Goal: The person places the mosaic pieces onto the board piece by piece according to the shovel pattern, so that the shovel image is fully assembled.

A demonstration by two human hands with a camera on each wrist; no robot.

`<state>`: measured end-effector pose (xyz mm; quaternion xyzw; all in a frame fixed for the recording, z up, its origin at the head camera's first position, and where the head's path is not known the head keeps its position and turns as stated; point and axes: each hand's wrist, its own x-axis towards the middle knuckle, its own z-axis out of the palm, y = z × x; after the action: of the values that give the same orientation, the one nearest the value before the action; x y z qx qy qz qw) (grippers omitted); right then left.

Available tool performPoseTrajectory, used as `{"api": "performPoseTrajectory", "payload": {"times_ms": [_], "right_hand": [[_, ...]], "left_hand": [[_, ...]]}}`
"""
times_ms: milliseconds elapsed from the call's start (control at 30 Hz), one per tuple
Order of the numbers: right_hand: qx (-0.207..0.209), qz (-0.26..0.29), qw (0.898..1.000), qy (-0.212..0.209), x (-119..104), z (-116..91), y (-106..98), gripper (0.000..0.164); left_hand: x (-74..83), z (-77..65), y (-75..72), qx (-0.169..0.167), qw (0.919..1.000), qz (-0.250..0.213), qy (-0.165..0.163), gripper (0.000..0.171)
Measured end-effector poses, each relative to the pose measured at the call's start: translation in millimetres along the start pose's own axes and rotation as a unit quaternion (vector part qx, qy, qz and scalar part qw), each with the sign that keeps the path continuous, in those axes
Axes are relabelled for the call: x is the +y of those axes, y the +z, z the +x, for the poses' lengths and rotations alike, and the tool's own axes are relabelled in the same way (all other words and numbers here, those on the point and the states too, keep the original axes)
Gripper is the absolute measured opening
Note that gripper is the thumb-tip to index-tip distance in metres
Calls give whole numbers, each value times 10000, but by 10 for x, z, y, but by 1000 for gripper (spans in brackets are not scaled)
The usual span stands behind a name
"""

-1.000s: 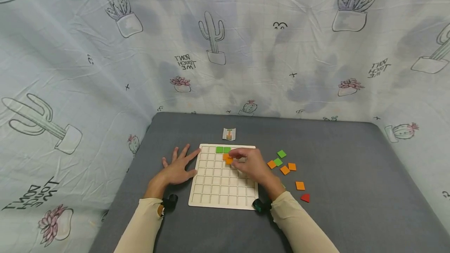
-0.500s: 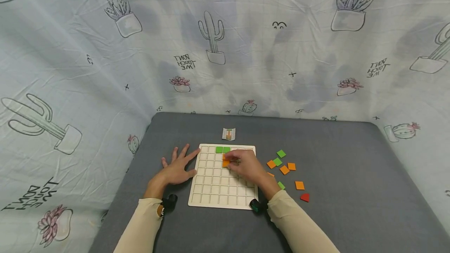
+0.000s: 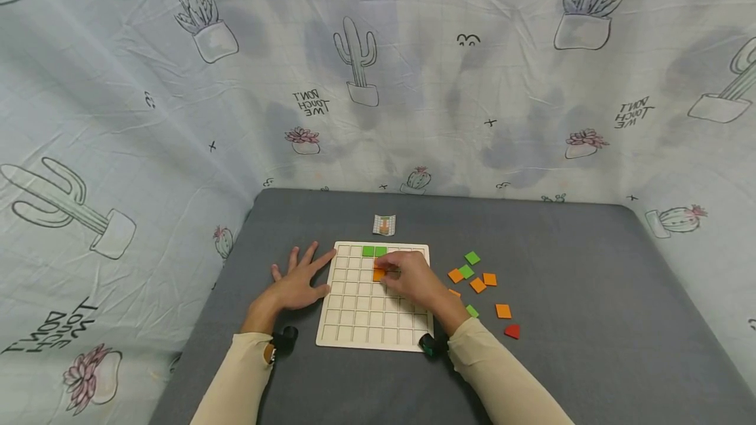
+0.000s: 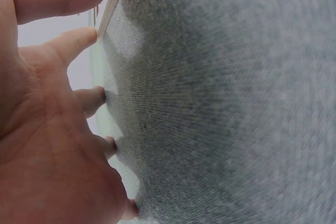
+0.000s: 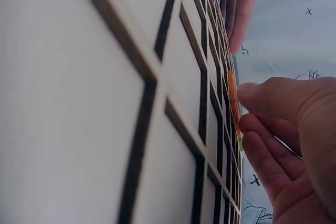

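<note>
A pale wooden grid board [image 3: 351,323] lies flat on the dark grey table. Two green square tiles [image 3: 375,252] sit side by side in its back row. My right hand [image 3: 416,279] pinches an orange square tile [image 3: 378,275] with thumb and fingers, low over the grid in front of the green pair. Its fingers partly cover another orange spot just behind. The right wrist view has the thumb tip right at the orange tile's edge [image 5: 233,90]. My left hand [image 3: 298,284] is spread flat, fingertips on the table and thumb and index finger against the board's left edge [image 4: 111,11].
Right of the board lie loose tiles: several orange squares [image 3: 489,279], several green squares [image 3: 472,258] and a red piece [image 3: 512,332] with a curved side. A small card [image 3: 384,225] printed with a coloured grid pattern lies behind the board. Cactus-printed cloth [image 3: 437,97] hangs beyond the table.
My right hand has shifted slightly left and toward me with the orange tile, which now lies straighter along the grid. My left hand has stayed in place.
</note>
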<state>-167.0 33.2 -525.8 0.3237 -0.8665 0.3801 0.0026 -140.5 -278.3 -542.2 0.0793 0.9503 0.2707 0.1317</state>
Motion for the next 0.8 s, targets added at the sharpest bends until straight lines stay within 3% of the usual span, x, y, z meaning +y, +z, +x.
{"api": "performPoseTrajectory", "payload": {"times_ms": [333,500,700,800], "right_hand": [[7,-174,9991,-382,-53,-48,-94,32],[-97,25,9996,-281,-82,-148,-261,32],[47,185,9991,-371,-75,-306,-489,31],[137,108,9992,-365,-46,-404,-595,33]], "left_hand": [[157,-102,-115,-93,9998,-160,20,81],[89,-80,-80,32,9996,-226,148,80],[320,-182,-230,-282,9995,-78,-98,78],[327,-179,-226,-316,9994,25,-128,78]]}}
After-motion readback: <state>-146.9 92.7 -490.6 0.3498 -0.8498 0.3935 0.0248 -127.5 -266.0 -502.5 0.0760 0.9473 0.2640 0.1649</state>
